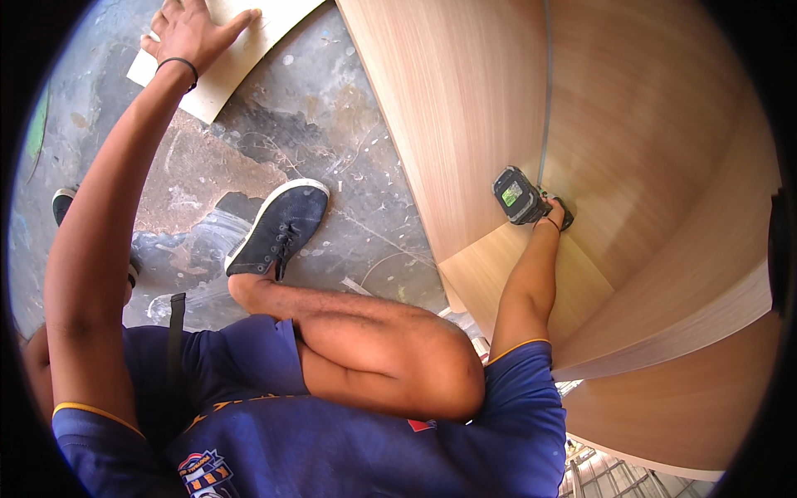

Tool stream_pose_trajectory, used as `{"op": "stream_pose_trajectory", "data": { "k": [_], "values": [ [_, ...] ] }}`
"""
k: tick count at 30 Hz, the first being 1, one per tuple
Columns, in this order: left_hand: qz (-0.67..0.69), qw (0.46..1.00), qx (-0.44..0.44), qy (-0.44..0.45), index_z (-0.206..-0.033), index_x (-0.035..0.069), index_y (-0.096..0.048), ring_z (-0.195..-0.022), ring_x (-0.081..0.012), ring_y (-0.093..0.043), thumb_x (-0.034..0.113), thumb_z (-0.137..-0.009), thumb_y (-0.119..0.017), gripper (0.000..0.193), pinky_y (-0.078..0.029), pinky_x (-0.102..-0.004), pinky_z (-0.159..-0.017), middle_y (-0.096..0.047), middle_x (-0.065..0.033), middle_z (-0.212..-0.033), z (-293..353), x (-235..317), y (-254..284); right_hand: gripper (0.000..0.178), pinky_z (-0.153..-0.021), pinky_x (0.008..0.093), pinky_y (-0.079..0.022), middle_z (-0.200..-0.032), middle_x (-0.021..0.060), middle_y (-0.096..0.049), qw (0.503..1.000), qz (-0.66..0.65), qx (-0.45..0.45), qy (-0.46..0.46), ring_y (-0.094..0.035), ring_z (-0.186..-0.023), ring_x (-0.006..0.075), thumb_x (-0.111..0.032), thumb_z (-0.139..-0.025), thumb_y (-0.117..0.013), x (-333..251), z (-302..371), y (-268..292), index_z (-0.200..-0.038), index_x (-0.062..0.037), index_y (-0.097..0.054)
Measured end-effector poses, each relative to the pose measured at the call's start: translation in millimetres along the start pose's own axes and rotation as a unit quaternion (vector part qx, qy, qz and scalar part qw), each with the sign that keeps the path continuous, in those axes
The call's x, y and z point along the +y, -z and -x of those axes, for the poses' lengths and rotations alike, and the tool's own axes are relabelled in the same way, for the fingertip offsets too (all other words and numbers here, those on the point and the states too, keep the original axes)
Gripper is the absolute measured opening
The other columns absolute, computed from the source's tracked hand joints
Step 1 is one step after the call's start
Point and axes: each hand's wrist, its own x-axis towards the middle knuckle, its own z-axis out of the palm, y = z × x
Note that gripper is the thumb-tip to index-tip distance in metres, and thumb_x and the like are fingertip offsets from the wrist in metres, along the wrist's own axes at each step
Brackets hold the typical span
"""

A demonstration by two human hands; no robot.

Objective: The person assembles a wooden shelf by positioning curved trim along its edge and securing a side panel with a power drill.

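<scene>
At the upper left, my left hand (pixel 191 37) is spread on a thin, cream-coloured board (pixel 217 90) that lies on the floor. A dark band circles that wrist. My right arm reaches into the corner of a wood-grain cabinet (pixel 465 108), and my right hand (pixel 552 214) is closed around the handle of a cordless drill (pixel 515 196). The drill's dark battery end, with a green label, faces up toward me. Its front end is hidden behind the battery and my hand, so I cannot see what it touches.
The cabinet's panels (pixel 656 124) fill the right side, with a thick panel edge (pixel 681 328) running near my right arm. My bent leg (pixel 390 349) and dark shoe (pixel 282 224) rest on the stained grey floor (pixel 349 141). Metal grid-like pieces (pixel 618 477) show at the lower right.
</scene>
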Motion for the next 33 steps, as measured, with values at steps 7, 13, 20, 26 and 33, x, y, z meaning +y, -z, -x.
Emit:
{"op": "stream_pose_trajectory", "data": {
  "k": [7,13,20,26,33],
  "values": [
    [0.036,0.999,0.0,-0.014,-0.112,0.006,-0.04,-0.106,-0.0355,-0.036,0.045,-0.058,-0.067,0.071,-0.029,-0.0473,-0.089,-0.04,-0.0191,-0.109,1,-4,14,0.012,-0.066,0.0363,-0.049,-0.076,0.0145,-0.055,0.999,0.023,-0.012,0.026,-0.055,-0.064,0.0245,0.001,-0.068,-0.047,-7,-1,5,-0.08,0.0015,-0.045],
    [0.029,0.999,0.006,-0.018,-0.11,0.008,-0.041,-0.105,-0.035,-0.037,0.046,-0.059,-0.067,0.069,-0.029,-0.0471,-0.088,-0.041,-0.0183,-0.108,0,-7,10,0.014,-0.068,0.0349,-0.049,-0.075,0.0152,-0.056,1.0,0.013,-0.015,-0.015,-0.055,-0.063,0.0241,0.001,-0.067,-0.047,-5,5,0,-0.081,0.0031,-0.045],
    [0.043,0.999,-0.005,-0.024,-0.107,0.01,-0.042,-0.105,-0.0342,-0.038,0.046,-0.059,-0.066,0.065,-0.03,-0.0466,-0.088,-0.042,-0.0171,-0.106,2,-9,13,0.015,-0.066,0.0351,-0.048,-0.075,0.0161,-0.055,0.999,0.029,-0.039,-0.014,-0.054,-0.063,0.0241,0.002,-0.068,-0.046,-7,0,4,-0.082,0.0049,-0.045],
    [0.053,0.998,-0.015,-0.023,-0.105,0.011,-0.043,-0.105,-0.0338,-0.038,0.045,-0.06,-0.066,0.061,-0.029,-0.046,-0.088,-0.042,-0.0162,-0.106,3,-7,17,0.02,-0.062,0.0349,-0.048,-0.074,0.0161,-0.053,0.998,0.019,-0.049,-0.03,-0.053,-0.061,0.024,0.001,-0.067,-0.047,-8,6,5,-0.086,0.0027,-0.041],
    [0.048,0.999,-0.008,-0.02,-0.104,0.011,-0.043,-0.104,-0.0334,-0.039,0.045,-0.061,-0.066,0.06,-0.03,-0.046,-0.088,-0.043,-0.0158,-0.106,3,-6,14,0.027,-0.058,0.0337,-0.048,-0.073,0.0167,-0.05,0.997,0.001,-0.055,-0.059,-0.05,-0.058,0.0234,0.0,-0.066,-0.049,-7,12,1,-0.09,0.002,-0.037]
  ]
}}
